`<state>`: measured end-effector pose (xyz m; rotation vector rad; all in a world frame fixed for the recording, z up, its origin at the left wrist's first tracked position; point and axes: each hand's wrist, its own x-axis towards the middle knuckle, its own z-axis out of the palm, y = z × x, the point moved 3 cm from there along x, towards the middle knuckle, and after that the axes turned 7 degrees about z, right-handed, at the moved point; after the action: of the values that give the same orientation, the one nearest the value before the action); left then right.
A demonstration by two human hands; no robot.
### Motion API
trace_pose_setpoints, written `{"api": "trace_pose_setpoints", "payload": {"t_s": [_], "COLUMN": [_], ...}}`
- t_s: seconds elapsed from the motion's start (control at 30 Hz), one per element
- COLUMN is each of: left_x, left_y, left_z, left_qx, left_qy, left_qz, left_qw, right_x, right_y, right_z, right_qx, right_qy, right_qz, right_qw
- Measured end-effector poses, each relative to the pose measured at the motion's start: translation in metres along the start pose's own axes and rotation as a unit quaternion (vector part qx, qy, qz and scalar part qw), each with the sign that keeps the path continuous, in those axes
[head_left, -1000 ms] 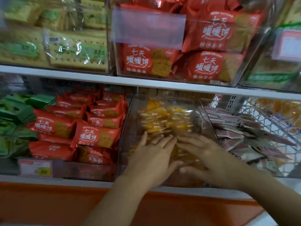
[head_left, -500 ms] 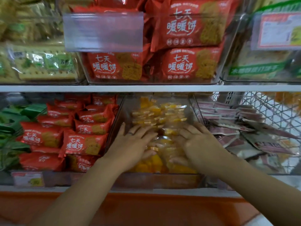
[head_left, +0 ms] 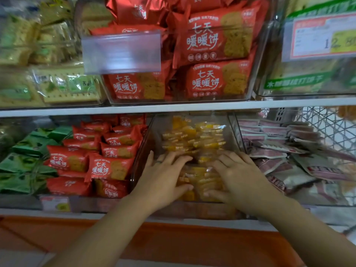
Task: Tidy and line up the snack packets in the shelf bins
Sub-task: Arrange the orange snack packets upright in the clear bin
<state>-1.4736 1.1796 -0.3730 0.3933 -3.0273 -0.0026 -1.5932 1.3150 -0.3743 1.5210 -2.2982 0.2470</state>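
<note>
Both my hands are inside a clear plastic bin on the lower shelf, filled with several small yellow snack packets. My left hand, with a ring on one finger, lies on the left side of the front packets with its fingers spread. My right hand lies on the right side, fingers bent over the pile and thumb low against the front packets. Between the hands a bunch of yellow packets is pressed together. Whether either hand grips a packet is hidden.
Left of this bin are red biscuit packets and green packets. To the right lie pink-grey packets and a wire basket. The upper shelf holds bins of red packets close above my hands.
Both hands have moved deeper into the yellow-packet bin and drawn apart to either side of the front pile. The camera has tilted up a little toward the upper shelf.
</note>
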Motion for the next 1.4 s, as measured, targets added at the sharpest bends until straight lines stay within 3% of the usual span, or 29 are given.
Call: {"api": "trace_pose_setpoints", "payload": {"t_s": [0.13,0.43,0.7,0.9,1.03,1.17,1.3,1.4], "left_x": [-0.001,0.007,0.005,0.005,-0.003,-0.009,-0.016,-0.015], "left_y": [0.006,0.011,-0.002,-0.005,-0.004,0.003,0.004,0.009], "left_z": [0.006,0.011,0.009,0.009,0.003,-0.001,-0.003,-0.009], "left_qx": [0.005,0.058,0.07,0.026,-0.031,0.054,0.04,0.03], "left_qy": [0.04,0.041,0.011,-0.004,0.089,0.197,0.197,0.139], "left_qz": [-0.045,-0.044,-0.061,-0.012,0.04,0.087,0.095,0.071], "left_qw": [0.998,0.997,0.996,1.0,0.995,0.975,0.975,0.987], "right_x": [0.002,0.0,-0.004,-0.008,-0.008,-0.013,-0.02,-0.025], "right_y": [0.002,0.002,0.001,-0.001,0.001,0.005,0.022,0.029], "right_z": [-0.003,0.002,0.002,0.004,0.007,0.004,-0.008,-0.013], "right_qx": [0.036,0.023,0.025,0.046,0.056,0.072,0.088,0.084], "right_qy": [0.0,0.026,-0.026,0.009,0.008,0.021,0.047,0.04], "right_qz": [0.006,0.018,0.005,-0.004,-0.013,-0.012,0.02,0.025], "right_qw": [0.999,0.999,0.999,0.999,0.998,0.997,0.995,0.995]}}
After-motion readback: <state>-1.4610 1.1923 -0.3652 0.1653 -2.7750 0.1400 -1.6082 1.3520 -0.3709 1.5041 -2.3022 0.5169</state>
